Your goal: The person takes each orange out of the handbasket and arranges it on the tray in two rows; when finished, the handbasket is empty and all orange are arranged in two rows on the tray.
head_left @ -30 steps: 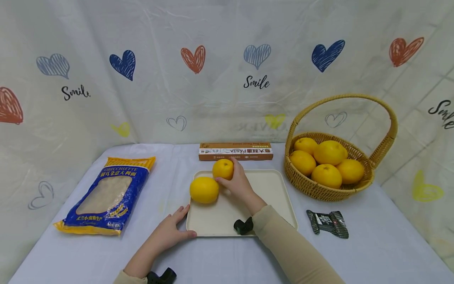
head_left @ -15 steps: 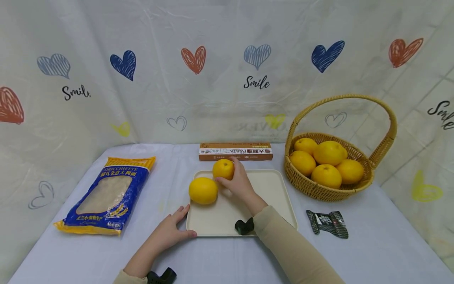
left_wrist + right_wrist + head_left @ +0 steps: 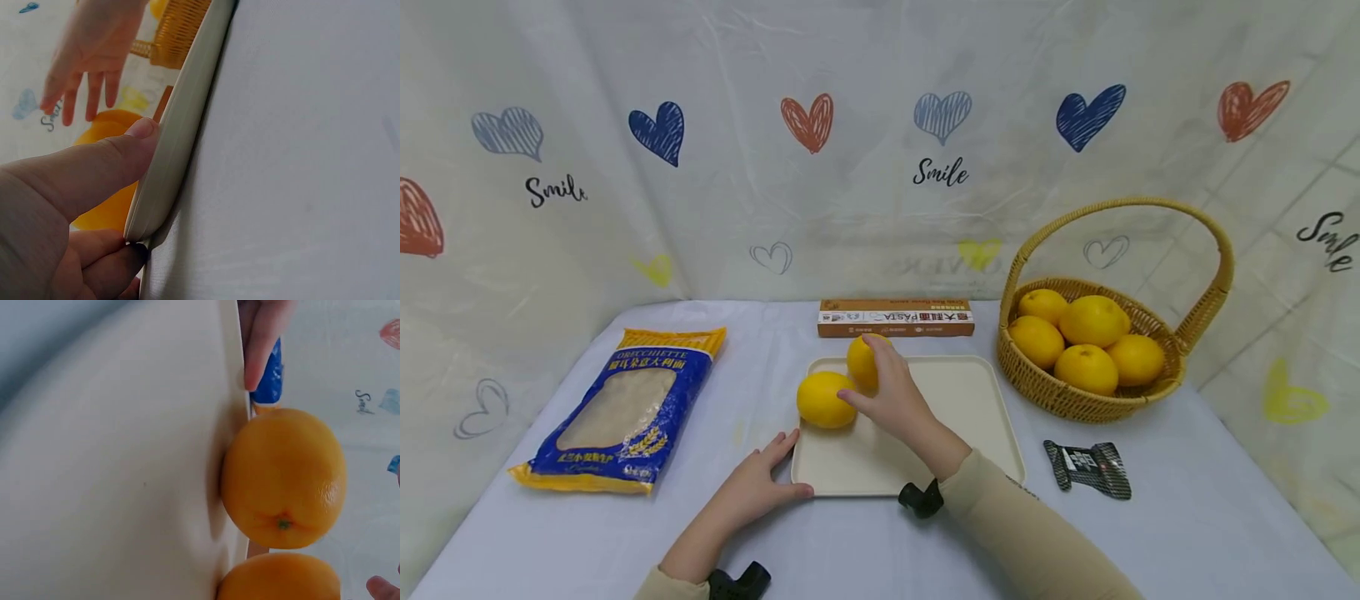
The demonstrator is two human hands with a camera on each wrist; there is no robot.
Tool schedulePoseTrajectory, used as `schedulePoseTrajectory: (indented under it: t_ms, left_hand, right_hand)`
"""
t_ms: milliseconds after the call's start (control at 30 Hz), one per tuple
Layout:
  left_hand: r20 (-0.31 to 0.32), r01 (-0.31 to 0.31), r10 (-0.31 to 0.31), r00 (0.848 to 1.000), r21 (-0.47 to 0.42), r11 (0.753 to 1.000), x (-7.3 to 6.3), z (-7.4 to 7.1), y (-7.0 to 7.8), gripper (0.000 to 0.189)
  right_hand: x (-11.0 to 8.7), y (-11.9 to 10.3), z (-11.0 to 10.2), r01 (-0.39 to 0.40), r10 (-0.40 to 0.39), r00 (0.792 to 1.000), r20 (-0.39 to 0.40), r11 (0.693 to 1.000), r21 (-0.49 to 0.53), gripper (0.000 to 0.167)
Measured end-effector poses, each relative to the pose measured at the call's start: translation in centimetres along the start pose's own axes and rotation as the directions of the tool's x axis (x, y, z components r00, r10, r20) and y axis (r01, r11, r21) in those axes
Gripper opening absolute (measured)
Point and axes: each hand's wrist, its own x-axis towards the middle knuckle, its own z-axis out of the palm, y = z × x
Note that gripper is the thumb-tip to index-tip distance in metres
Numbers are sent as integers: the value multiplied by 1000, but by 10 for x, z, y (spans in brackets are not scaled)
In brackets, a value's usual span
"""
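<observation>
Two oranges sit on the left part of a cream tray [image 3: 958, 408]. The front orange [image 3: 824, 402] lies by the tray's left edge; the rear orange [image 3: 861, 367] is partly hidden behind my right hand [image 3: 891, 396]. That hand hovers over them with its fingers extended and parted, holding nothing. In the right wrist view its fingertips show at the right edge, apart from the nearer orange [image 3: 284, 478]. My left hand [image 3: 754, 490] grips the tray's front left corner. Its thumb [image 3: 142, 129] presses on the rim in the left wrist view, and its other fingers bend at the corner.
A wicker basket [image 3: 1060, 402] of several oranges stands at the back right, its tall handle arching upward. A dark-wrapped packet [image 3: 1086, 468] lies before it. A pasta box [image 3: 895, 318] is behind the tray, and a blue pasta bag [image 3: 617, 408] lies at left.
My right hand has let go of the rear orange and shifted slightly left and up off it. Both oranges stay on the tray. The left hand keeps its place at the corner.
</observation>
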Motion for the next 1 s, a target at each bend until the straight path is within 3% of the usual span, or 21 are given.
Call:
schedulePoseTrajectory:
  t_ms: [233,667,1000]
  left_hand:
    - [1,1,-1,1000,7,1000,0,1,0,93]
    - [1,-1,1,1000,6,1000,-1,-1,-1,94]
    - [10,20,-20,1000,8,1000,1,0,1,94]
  right_hand:
    - [-8,-4,12,75,-74,997,32,997,-28,75]
    - [-10,0,27,50,-34,981,192,996,-76,79]
    - [-10,3,33,-47,64,967,245,996,-75,77]
